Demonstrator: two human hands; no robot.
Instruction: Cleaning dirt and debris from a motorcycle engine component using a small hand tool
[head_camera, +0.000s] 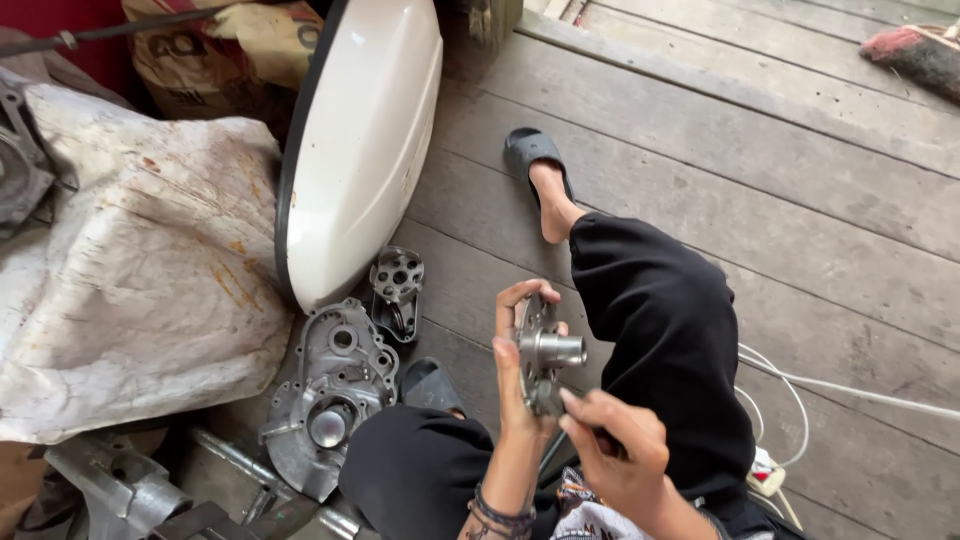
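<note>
A round metal hub (545, 352) is held up over the lap, its short shaft pointed to the right, long axis roughly level. The flange is gripped at its edge by the left hand (515, 365), fingers curled over the top rim, thumb behind. The lower rim is touched by the right hand (615, 445), whose fingers are closed narrow; what is pinched there is hidden. Beyond the fingers, an engine cover (325, 395) is seen on the plank floor (800, 200).
</note>
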